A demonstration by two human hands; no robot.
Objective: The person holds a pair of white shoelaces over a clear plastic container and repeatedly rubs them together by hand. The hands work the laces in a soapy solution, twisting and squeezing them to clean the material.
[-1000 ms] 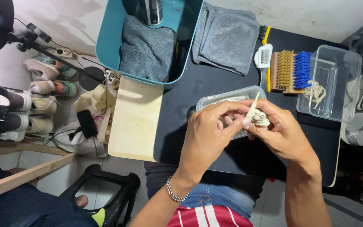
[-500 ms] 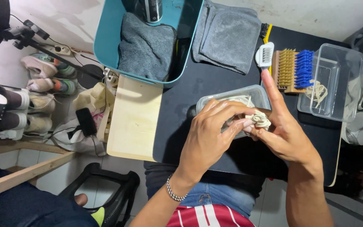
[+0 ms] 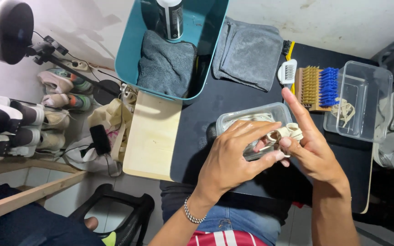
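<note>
A cream shoelace [image 3: 288, 132] is bunched between both my hands, over a small clear plastic tub [image 3: 233, 119] on the black table [image 3: 215, 155]. My left hand [image 3: 233, 159], with a bead bracelet at the wrist, pinches the lace with its fingertips. My right hand [image 3: 313, 150] holds the lace in coils around its fingers, and its index finger points straight up toward the brushes.
A larger clear tub [image 3: 365, 100] with another lace stands at the right. Brushes [image 3: 318, 86] lie beside it, a folded grey cloth [image 3: 249, 54] behind. A teal basin [image 3: 128, 59] holds a grey towel and a spray can. Shoes [image 3: 60, 86] line the floor at left.
My right index finger has straightened upward and the lace end that stuck up a second ago is now wound into the coils. Both hands stay over the small tub.
</note>
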